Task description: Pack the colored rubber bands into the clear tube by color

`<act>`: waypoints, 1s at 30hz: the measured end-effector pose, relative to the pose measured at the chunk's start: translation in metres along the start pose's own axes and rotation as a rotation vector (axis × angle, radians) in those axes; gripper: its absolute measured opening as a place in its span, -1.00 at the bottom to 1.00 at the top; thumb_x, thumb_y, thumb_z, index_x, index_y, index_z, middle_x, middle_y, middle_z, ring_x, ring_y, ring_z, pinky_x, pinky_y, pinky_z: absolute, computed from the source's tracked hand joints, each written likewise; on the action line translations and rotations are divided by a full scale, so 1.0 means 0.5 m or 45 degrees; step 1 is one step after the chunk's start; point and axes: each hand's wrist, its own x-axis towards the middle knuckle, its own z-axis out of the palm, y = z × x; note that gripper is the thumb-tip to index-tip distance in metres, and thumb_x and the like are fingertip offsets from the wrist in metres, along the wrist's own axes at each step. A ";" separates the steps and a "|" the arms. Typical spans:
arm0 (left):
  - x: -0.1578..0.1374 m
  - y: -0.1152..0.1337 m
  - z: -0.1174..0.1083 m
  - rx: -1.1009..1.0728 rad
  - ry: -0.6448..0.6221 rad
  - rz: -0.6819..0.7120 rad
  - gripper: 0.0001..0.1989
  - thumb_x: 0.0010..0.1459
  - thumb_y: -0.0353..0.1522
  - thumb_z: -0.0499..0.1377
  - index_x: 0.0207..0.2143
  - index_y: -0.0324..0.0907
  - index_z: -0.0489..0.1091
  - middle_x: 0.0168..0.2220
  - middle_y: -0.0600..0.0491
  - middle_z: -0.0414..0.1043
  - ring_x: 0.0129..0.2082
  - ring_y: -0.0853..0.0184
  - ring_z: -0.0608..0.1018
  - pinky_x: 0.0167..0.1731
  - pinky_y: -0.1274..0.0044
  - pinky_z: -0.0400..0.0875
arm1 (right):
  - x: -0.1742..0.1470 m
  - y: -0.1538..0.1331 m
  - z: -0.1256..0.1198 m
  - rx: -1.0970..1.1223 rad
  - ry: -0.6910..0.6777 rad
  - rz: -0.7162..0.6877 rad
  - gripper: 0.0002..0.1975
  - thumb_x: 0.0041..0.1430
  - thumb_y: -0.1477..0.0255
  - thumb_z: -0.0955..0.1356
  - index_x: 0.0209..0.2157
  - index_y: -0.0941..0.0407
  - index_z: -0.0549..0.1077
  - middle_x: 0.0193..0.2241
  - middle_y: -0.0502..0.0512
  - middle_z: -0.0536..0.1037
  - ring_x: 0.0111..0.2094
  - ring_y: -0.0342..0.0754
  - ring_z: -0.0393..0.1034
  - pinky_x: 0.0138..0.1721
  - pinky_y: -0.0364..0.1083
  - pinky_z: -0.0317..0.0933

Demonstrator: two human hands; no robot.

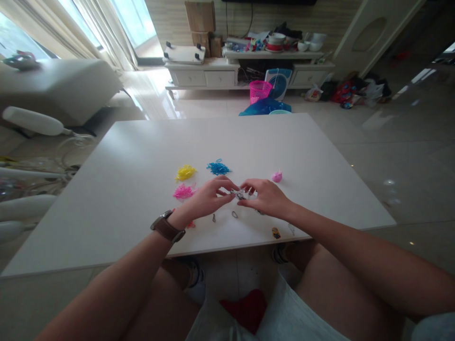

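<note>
1. The left hand (210,195) reaches in from 8 o'clock, its thumb and fingertips drawn together on the near end of a small clear-and-dark item (241,195); a brown-strapped watch (168,226) sits on that wrist
2. The right hand (267,196) comes in from 4 o'clock, thumb and fingers closed around the same item from the other side; the exact contact points are too small to make out
3. The item is up between the two sets of fingertips, over the near half of the white table (135,156); take it as the centre of the clock for what follows
4. A blue pile (219,168) of small pieces lies at 11 o'clock, a yellow pile (185,173) at 10 and a pink pile (182,191) at 9, just beside the left hand
5. Some red pieces (191,224) show at 8 o'clock, partly hidden by the left wrist
6. A small dark piece (213,218) lies between 7 and 8 o'clock, and a dark loop (234,214) at 6
7. A yellow figure (276,232) lies between 4 and 5 o'clock near the table edge, with a clear piece (291,229) just beside it at 4
8. A small pink object (277,176) rests at 2 o'clock, apart from the right hand
9. Beyond the table, towards 12 o'clock, a pink basket (259,91) stands on the floor before a white cabinet (220,78)
</note>
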 end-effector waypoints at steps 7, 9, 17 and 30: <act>0.011 -0.061 -0.039 0.151 0.291 -0.183 -0.89 0.11 -0.36 0.20 -0.30 -0.20 0.45 -0.25 -0.01 0.52 -0.24 0.30 0.56 -0.29 0.49 0.49 | 0.008 0.002 -0.021 0.371 0.321 0.014 -0.71 0.06 0.29 0.48 -0.21 0.07 0.44 -0.20 0.04 0.60 -0.20 -0.05 0.51 -0.14 -0.05 0.38; 0.012 -0.093 -0.042 0.273 0.249 -0.212 -0.85 0.07 -0.39 0.21 -0.25 -0.20 0.46 -0.21 -0.02 0.52 -0.23 0.28 0.56 -0.26 0.45 0.50 | 0.009 0.005 -0.029 0.423 0.377 0.047 -0.71 0.05 0.29 0.48 -0.22 0.07 0.43 -0.20 0.04 0.60 -0.19 -0.03 0.52 -0.08 -0.01 0.38; 0.021 -0.161 0.026 0.584 -0.042 -0.036 -0.25 -0.06 -0.27 0.39 0.21 -0.14 0.28 0.27 -0.19 0.23 0.29 -0.01 0.23 0.21 0.16 0.23 | 0.005 0.015 -0.038 0.375 0.383 0.125 -0.69 -0.02 0.31 0.50 -0.24 0.06 0.42 -0.23 0.04 0.60 -0.18 0.01 0.54 -0.04 0.05 0.39; 0.033 -0.156 0.067 0.688 0.052 -0.016 -0.81 0.19 -0.42 0.15 -0.18 -0.16 0.52 -0.21 -0.06 0.49 -0.10 0.14 0.45 -0.06 0.32 0.35 | -0.003 0.005 -0.038 0.156 0.265 0.053 -0.78 -0.02 0.36 0.48 -0.30 0.06 0.45 -0.33 0.00 0.60 -0.23 -0.01 0.51 -0.15 -0.05 0.34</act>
